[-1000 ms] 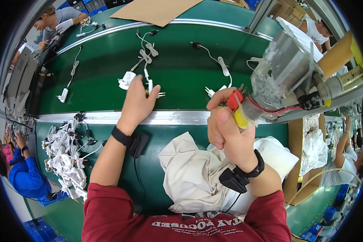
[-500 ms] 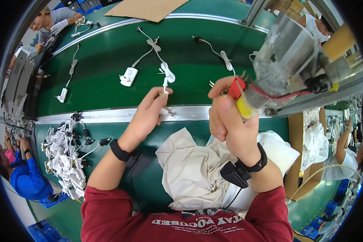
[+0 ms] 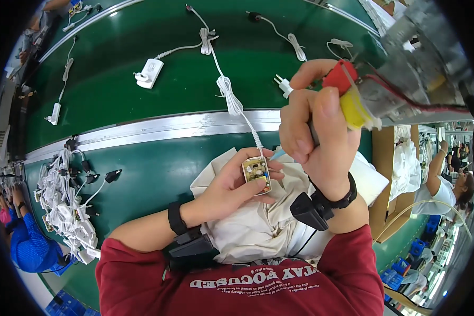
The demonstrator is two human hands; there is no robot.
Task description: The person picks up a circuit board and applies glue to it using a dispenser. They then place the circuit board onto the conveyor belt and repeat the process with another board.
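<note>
Fingers (image 3: 241,195) of the left hand (image 3: 221,190) clamp an open charger (image 3: 255,169) on the near side of the metal rail (image 3: 179,126); its long axis points roughly railward, its cord (image 3: 229,95) crossing the rail. The right hand (image 3: 321,131), closed around a taped tool (image 3: 354,109), appears over the rail, right of the charger; the left is nearer.

Two big white words (image 3: 247,279) run in a row across the dark red cloth shirt (image 3: 237,303), upside down from here. Small white lines of print (image 3: 309,291) sit by them at the right, too tiny to read.
</note>
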